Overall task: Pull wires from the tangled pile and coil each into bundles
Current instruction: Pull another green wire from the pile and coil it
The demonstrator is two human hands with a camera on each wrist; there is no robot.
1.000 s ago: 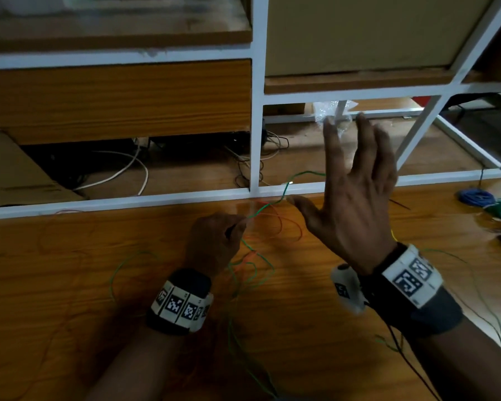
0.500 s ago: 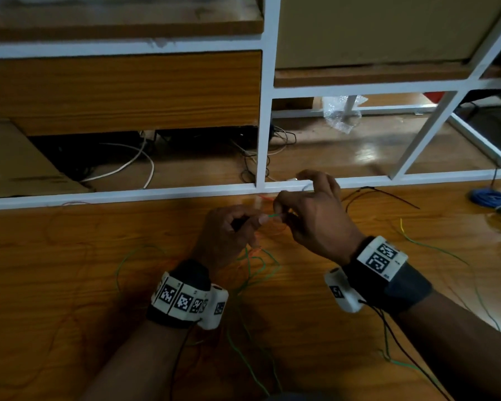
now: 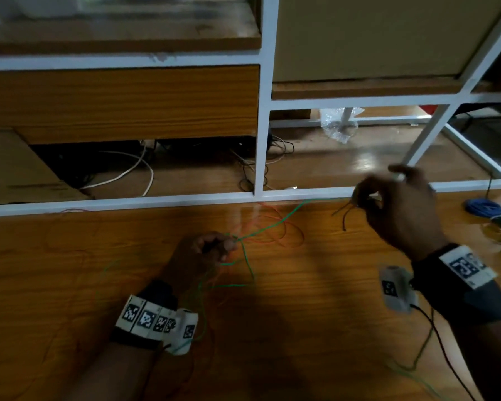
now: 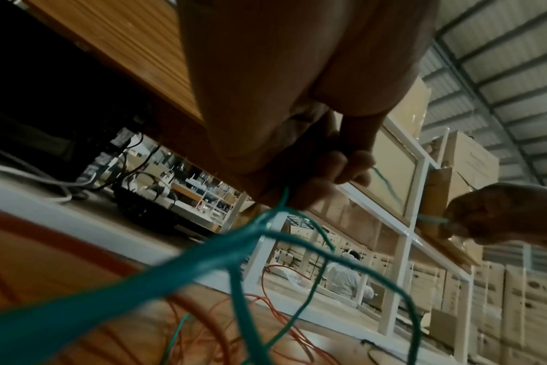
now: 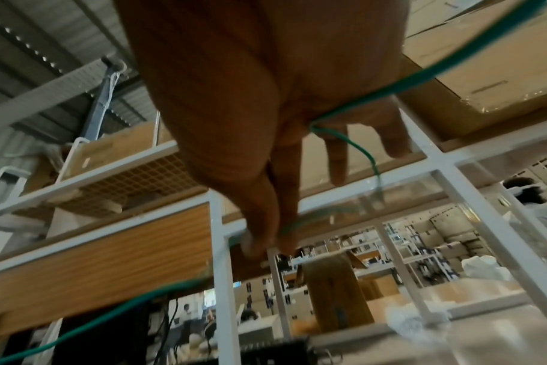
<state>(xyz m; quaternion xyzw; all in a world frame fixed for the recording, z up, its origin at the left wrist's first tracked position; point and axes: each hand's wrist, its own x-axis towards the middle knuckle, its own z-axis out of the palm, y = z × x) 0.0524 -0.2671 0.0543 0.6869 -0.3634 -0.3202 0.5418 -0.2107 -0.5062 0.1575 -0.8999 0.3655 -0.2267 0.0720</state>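
Here the left hand (image 3: 206,250) pinches the green wire (image 3: 275,224) mid-table, while the right hand (image 3: 399,206) grasps its end near the wooden table's (image 3: 70,270) back edge. Pulling harder could drag the orange wire (image 3: 289,241) along, since their loops cross and may knot.

The head camera looks forward and down over the wooden table (image 3: 315,299) toward the white shelving frame (image 3: 262,140), both hands at middle distance. Each wrist camera sits low and close beneath its palm, aimed upward along the fingers. All three views share the green wire (image 3: 275,224) (image 4: 244,271) (image 5: 438,71) and the frame.
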